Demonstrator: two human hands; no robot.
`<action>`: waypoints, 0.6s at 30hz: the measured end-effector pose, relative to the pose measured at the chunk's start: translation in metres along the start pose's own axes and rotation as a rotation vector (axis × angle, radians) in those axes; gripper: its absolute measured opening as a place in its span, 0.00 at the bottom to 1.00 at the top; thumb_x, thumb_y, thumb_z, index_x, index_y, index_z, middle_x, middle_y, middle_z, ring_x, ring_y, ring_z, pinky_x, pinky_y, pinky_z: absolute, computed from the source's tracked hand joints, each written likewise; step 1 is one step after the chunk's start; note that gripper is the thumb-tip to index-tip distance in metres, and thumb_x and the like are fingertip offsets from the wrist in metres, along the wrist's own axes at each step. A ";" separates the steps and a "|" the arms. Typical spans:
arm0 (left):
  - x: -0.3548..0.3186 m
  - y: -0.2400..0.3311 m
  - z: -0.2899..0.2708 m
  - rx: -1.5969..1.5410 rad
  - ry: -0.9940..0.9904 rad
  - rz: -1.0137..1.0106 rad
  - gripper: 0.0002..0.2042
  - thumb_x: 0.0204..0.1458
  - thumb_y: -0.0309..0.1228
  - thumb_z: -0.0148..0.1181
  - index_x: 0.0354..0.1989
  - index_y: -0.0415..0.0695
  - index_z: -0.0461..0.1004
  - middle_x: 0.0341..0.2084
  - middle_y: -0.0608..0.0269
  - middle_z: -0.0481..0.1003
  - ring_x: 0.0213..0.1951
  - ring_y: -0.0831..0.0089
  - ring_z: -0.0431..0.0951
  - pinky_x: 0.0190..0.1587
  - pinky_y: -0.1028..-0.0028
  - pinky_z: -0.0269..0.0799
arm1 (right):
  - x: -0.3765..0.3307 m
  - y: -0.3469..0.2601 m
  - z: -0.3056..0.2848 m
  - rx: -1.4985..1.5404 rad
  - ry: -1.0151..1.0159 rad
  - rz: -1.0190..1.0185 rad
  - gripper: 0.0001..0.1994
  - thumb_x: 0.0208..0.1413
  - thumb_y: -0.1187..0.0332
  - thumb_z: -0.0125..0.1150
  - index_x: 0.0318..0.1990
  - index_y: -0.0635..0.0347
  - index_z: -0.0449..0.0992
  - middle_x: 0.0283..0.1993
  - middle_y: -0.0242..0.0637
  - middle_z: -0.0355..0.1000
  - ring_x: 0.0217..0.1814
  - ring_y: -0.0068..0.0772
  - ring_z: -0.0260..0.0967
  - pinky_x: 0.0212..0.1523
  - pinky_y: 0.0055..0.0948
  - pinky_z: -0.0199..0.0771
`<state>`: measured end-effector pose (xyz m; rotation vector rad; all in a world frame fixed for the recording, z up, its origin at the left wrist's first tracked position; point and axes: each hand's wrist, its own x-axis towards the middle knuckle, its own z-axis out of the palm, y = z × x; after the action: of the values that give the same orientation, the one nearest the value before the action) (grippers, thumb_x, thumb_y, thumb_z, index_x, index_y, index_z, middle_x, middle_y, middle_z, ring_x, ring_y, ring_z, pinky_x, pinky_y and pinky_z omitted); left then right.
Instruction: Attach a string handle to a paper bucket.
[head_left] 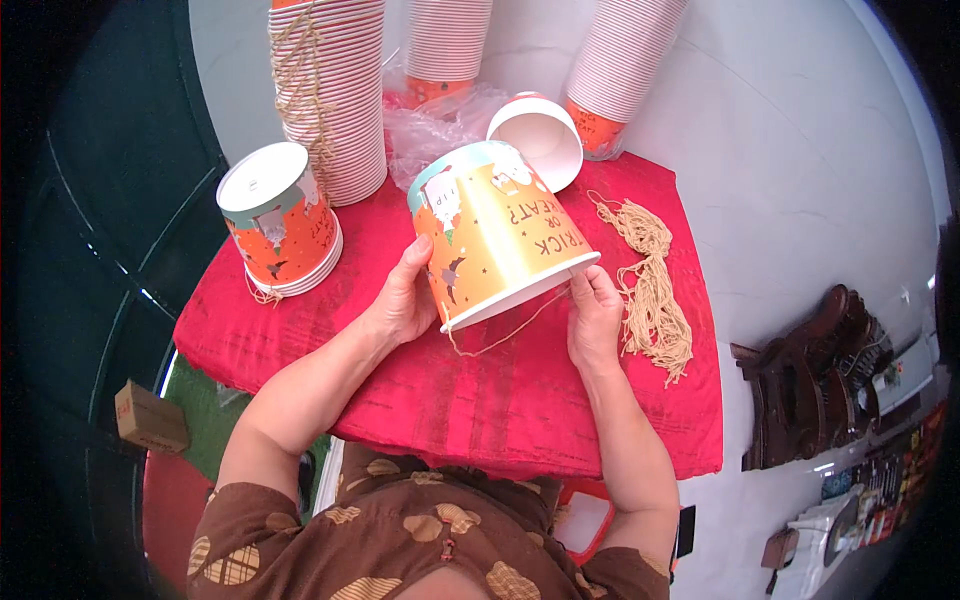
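Above the front part of the table I hold an orange paper bucket (497, 225) with ghost and bat pictures, its white rim turned down and tilted toward me. My left hand (408, 295) grips its left side, thumb on the outer wall. At the right of the rim, my right hand (595, 315) pinches a tan string (505, 338) against the edge; the fingertips are partly hidden. This string hangs in a loose curve across the opening, from the left of the rim to my right fingers. A bundle of tan strings (650, 285) lies right of my right hand.
Upside-down buckets (280, 220) are nested at the table's left, a string at their rim. Tall stacks of buckets (345, 110) stand at the back, one draped with strings. A bucket on its side (545, 145) lies near clear plastic wrap (430, 130). Red cloth (400, 425) covers the table.
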<state>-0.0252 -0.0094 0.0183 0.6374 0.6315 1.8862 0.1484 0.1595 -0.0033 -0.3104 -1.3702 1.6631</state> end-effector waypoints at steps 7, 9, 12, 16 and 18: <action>0.001 0.001 -0.003 -0.060 -0.063 -0.023 0.39 0.51 0.56 0.60 0.65 0.44 0.57 0.60 0.58 0.66 0.61 0.65 0.67 0.64 0.61 0.63 | 0.001 -0.009 0.001 0.167 -0.135 0.093 0.07 0.63 0.68 0.57 0.42 0.62 0.75 0.37 0.28 0.74 0.39 0.16 0.67 0.42 0.19 0.65; 0.002 -0.001 -0.002 0.022 -0.028 -0.004 0.41 0.50 0.60 0.58 0.66 0.46 0.55 0.61 0.57 0.65 0.61 0.64 0.67 0.64 0.60 0.64 | 0.002 -0.009 0.002 0.164 -0.104 0.111 0.08 0.63 0.68 0.56 0.43 0.62 0.75 0.37 0.28 0.73 0.38 0.16 0.67 0.41 0.19 0.66; 0.002 0.000 0.004 0.106 0.018 0.031 0.43 0.49 0.63 0.56 0.68 0.47 0.54 0.62 0.56 0.64 0.61 0.63 0.68 0.63 0.59 0.65 | 0.003 -0.002 -0.009 0.127 -0.063 0.105 0.10 0.64 0.67 0.54 0.46 0.63 0.73 0.39 0.31 0.73 0.37 0.19 0.67 0.41 0.22 0.68; 0.005 0.003 0.004 0.056 0.009 0.044 0.43 0.50 0.63 0.55 0.68 0.48 0.54 0.62 0.56 0.64 0.61 0.63 0.67 0.64 0.60 0.65 | 0.005 0.000 -0.010 -0.009 -0.002 0.031 0.12 0.64 0.67 0.53 0.51 0.64 0.70 0.41 0.32 0.71 0.35 0.20 0.67 0.37 0.23 0.71; 0.005 0.004 0.008 0.043 0.008 0.037 0.43 0.50 0.63 0.55 0.68 0.48 0.53 0.63 0.56 0.63 0.61 0.63 0.67 0.63 0.60 0.65 | 0.004 -0.002 -0.007 -0.024 0.009 0.018 0.12 0.64 0.68 0.52 0.50 0.64 0.70 0.41 0.32 0.71 0.35 0.19 0.67 0.37 0.23 0.70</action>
<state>-0.0245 -0.0056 0.0276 0.6740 0.6715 1.9141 0.1520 0.1669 -0.0031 -0.3439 -1.3855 1.6589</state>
